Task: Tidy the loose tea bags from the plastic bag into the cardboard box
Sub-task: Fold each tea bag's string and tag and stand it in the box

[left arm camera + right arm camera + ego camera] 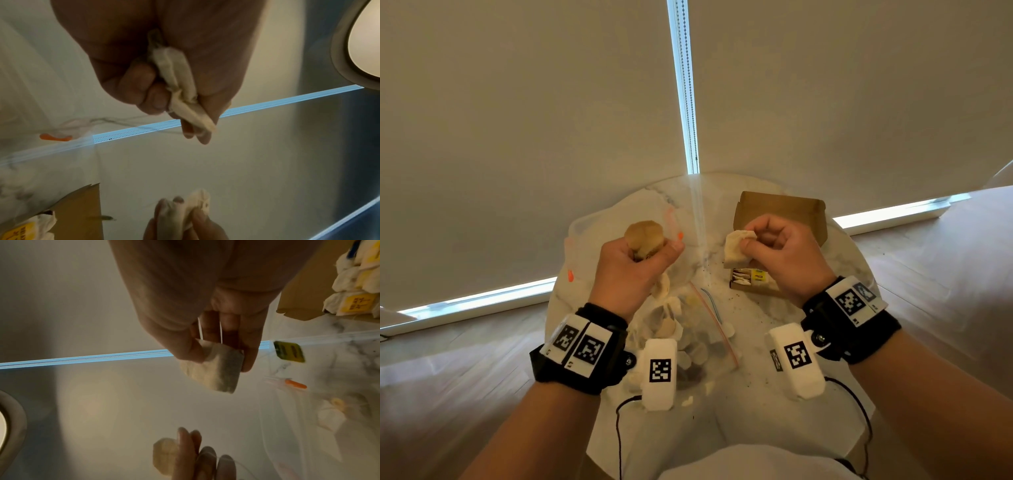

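Observation:
My left hand [640, 255] is raised above the clear plastic bag [681, 342] and grips a bunch of tea bags [645, 236], which show as a pale wad [180, 91] in the left wrist view. My right hand [767, 246] hovers over the open cardboard box [784, 209] and pinches one tea bag [738, 248] between thumb and fingers; the right wrist view shows this bag [216, 368] with its string [200, 328] running up into the palm. Several tea bags with yellow tags [751, 277] lie inside the box. More loose bags [671, 325] sit in the plastic bag.
Everything rests on a small round marble table [756, 342] against window blinds [517, 120]. A second clear bag with an orange zip [570, 275] lies at the back left. Tea crumbs speckle the tabletop. A loose yellow tag [289, 351] hangs near the right hand.

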The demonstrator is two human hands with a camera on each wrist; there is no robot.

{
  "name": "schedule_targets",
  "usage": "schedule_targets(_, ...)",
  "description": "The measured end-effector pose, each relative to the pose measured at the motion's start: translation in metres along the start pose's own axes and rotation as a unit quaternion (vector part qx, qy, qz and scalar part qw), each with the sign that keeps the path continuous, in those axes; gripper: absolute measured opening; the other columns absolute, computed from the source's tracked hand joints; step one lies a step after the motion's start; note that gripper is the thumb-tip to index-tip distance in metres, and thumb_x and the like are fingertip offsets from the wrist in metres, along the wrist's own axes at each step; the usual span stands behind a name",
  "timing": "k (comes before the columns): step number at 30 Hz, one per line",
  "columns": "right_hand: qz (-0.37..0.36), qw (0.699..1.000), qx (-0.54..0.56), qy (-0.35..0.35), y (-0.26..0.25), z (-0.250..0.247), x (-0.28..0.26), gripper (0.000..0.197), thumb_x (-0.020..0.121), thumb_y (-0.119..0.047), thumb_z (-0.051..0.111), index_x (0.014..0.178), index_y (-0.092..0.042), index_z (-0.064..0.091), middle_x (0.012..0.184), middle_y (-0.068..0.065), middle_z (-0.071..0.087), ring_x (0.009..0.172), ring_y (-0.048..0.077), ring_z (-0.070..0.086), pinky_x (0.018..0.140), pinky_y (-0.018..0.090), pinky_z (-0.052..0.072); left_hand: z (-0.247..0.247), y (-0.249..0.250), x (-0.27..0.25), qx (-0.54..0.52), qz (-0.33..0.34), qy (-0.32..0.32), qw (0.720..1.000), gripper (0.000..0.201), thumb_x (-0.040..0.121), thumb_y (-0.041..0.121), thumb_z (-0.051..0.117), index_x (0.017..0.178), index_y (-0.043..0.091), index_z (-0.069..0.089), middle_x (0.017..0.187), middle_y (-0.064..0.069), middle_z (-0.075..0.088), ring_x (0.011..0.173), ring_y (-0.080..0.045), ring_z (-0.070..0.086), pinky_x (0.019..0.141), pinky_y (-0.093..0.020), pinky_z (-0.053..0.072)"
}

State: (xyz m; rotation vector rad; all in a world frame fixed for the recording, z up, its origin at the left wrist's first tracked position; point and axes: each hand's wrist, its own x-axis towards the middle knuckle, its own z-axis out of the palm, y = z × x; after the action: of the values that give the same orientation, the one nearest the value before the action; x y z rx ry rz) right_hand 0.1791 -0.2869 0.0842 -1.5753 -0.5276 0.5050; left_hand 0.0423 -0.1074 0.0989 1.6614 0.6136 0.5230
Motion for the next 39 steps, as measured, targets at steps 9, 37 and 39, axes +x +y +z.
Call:
schedule_targets(9, -0.047, 0.998, -0.018, -0.044, -0.01, 0.012, 0.004, 0.007, 0.087, -0.001, 0.067, 0.09, -0.008, 0.068, 0.084, 0.006, 0.071, 0.076, 0.013, 0.066, 0.071, 0.026, 0.056, 0.014, 0.014, 0.011, 0.048, 0.069, -0.081, 0.993, 0.013, 0.081, 0.008, 0.078, 0.094, 0.006, 0.079, 0.089, 0.006, 0.077, 0.087, -0.006, 0.072, 0.076, -0.013, 0.052)
schedule_targets(37, 0.054, 0.984, 0.103, -0.134, 0.016, 0.019, -0.017, 0.008, 0.086, 0.006, 0.064, 0.091, 0.006, 0.069, 0.073, 0.012, 0.072, 0.067, 0.013, 0.068, 0.067, 0.018, 0.051, 0.026, 0.027, 0.024, -0.027, 0.044, -0.044, 0.998, 0.002, 0.083, 0.008, 0.076, 0.081, 0.009, 0.077, 0.067, 0.005, 0.071, 0.056, -0.003, 0.06, 0.056, -0.015, 0.045)
schedule_targets(39, 0.042, 0.982, 0.087, -0.16, 0.012, 0.017, -0.019, 0.008, 0.088, 0.005, 0.062, 0.088, 0.004, 0.07, 0.076, 0.011, 0.072, 0.07, 0.01, 0.068, 0.068, 0.015, 0.05, 0.025, 0.027, 0.025, -0.03, 0.042, -0.038, 0.998, 0.006, 0.083, 0.009, 0.077, 0.079, 0.014, 0.076, 0.068, 0.008, 0.072, 0.061, -0.004, 0.063, 0.059, -0.016, 0.047)
